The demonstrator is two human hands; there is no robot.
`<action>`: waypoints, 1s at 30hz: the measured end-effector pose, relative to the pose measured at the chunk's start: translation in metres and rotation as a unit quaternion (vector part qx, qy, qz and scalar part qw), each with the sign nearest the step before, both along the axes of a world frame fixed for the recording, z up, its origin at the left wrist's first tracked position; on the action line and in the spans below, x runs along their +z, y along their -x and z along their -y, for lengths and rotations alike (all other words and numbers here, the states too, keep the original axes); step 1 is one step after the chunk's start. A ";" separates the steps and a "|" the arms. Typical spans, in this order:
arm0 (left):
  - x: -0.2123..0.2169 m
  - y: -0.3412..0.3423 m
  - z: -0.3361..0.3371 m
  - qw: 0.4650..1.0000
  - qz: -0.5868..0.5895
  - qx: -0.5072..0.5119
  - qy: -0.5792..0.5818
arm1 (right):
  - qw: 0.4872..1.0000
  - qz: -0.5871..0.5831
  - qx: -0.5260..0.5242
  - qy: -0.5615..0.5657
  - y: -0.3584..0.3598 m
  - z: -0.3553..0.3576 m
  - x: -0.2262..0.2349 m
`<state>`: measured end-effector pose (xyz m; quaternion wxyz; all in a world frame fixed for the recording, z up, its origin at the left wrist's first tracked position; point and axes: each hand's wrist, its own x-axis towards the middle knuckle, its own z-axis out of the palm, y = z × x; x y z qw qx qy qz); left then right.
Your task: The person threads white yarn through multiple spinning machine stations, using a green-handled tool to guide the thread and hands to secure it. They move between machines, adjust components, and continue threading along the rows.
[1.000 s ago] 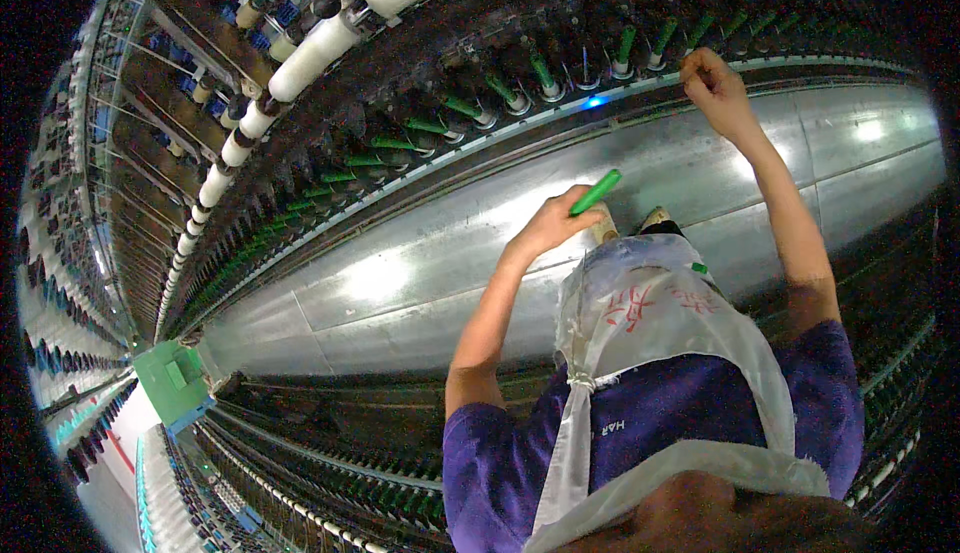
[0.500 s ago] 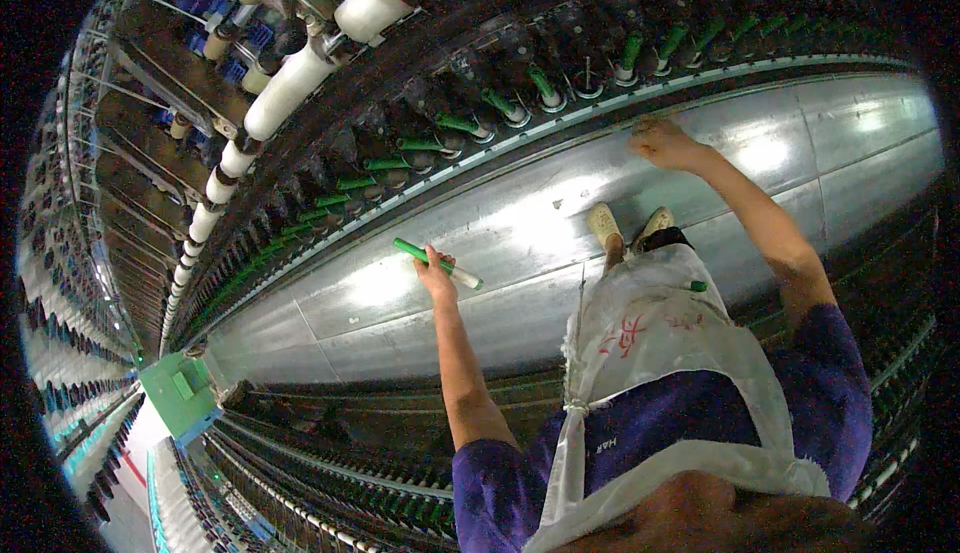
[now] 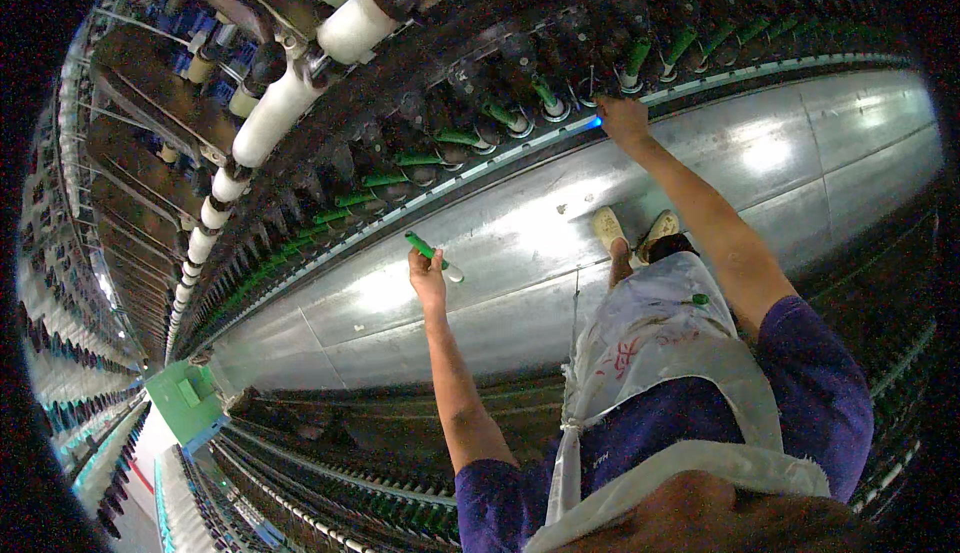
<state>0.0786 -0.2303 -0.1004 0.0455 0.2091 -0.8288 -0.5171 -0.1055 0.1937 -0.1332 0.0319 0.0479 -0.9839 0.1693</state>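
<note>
My left hand (image 3: 427,281) is closed round a green spinning bobbin (image 3: 419,244) with white yarn at its lower end, held above the metal floor. My right hand (image 3: 624,121) reaches to the spinning machine's rail, its fingers bent together beside a bare spindle (image 3: 591,81). A small blue light (image 3: 597,122) glows at those fingertips; whatever they grip is hidden. On either side of that spindle, green bobbins (image 3: 546,93) stand in a row along the pale rail (image 3: 480,165).
White rollers (image 3: 276,113) run along the machine at upper left. Under me lies a shiny metal floor (image 3: 520,223). Another machine row (image 3: 370,483) stretches behind me, and a green box (image 3: 185,403) stands at the aisle's far left end. A white apron (image 3: 650,323) covers my front.
My right hand has moved left and up from over the floor to the rail by the bare spindle. A blue light now shows there. My left hand has shifted slightly, tilting its bobbin.
</note>
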 end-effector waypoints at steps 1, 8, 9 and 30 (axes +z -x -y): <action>0.002 0.006 -0.001 0.996 0.050 0.026 0.063 | 1.000 0.010 -0.012 0.008 -0.001 -0.001 -0.004; 0.024 0.019 0.004 0.967 -0.065 0.171 -0.179 | 0.994 0.047 0.016 0.099 0.007 -0.009 -0.005; 0.025 0.017 0.005 0.962 -0.058 0.208 -0.169 | 0.990 0.073 0.046 0.114 0.009 -0.010 -0.002; 0.042 0.034 -0.020 0.984 -0.009 0.114 -0.138 | 0.995 0.045 0.009 -0.094 -0.012 -0.015 0.011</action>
